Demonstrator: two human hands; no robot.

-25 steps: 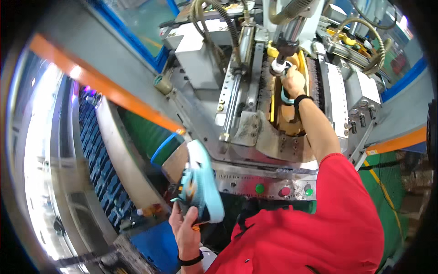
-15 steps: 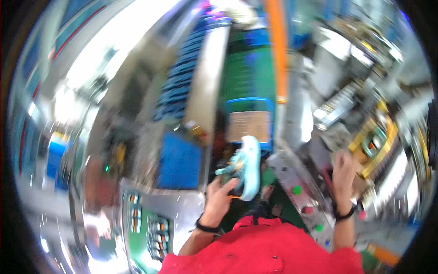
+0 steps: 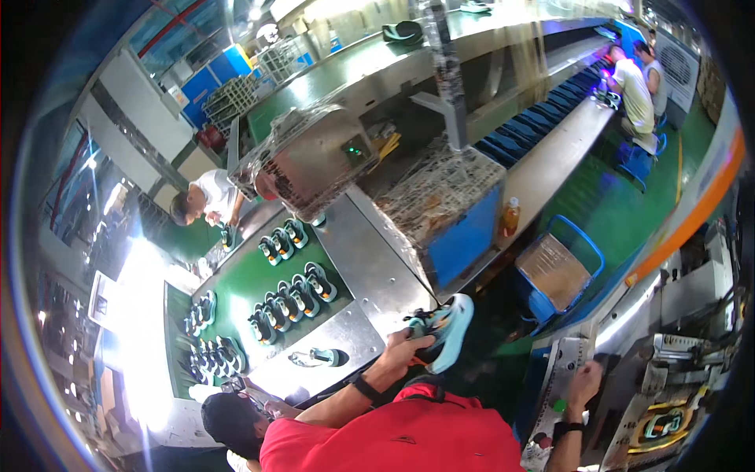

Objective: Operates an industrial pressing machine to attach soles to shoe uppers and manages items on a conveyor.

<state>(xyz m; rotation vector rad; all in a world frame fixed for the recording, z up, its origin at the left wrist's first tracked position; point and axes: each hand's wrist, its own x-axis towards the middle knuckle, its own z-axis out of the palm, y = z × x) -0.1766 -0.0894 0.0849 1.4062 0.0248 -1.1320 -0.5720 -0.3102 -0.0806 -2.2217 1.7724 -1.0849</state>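
Observation:
My left hand [image 3: 403,352] is closed round the dark upper of a sneaker [image 3: 452,330], held in front of my body beside the metal table edge. Its thick pale-blue sole faces right. Over at the right, my right hand [image 3: 583,383] has its fingers curled in, with nothing visible in them. It hovers by a metal control panel [image 3: 557,370] with coloured buttons. Near it, a machine's yellow frame [image 3: 683,417] surrounds another pale-blue shoe piece [image 3: 662,425]. A single sneaker [image 3: 316,358] lies on the metal table edge to the left.
Several sneakers [image 3: 295,295] stand in rows on a green belt [image 3: 236,307]. One co-worker [image 3: 228,417] is close at my left; another [image 3: 208,197] handles a shoe across the belt. A metal box [image 3: 311,161] overhangs it. A blue-framed trolley [image 3: 554,275] and a bottle [image 3: 511,216] are ahead.
My view has swung left, bringing the belt and co-workers in. The sneaker stays in my left hand. My right hand has drawn away from the yellow frame toward the button panel.

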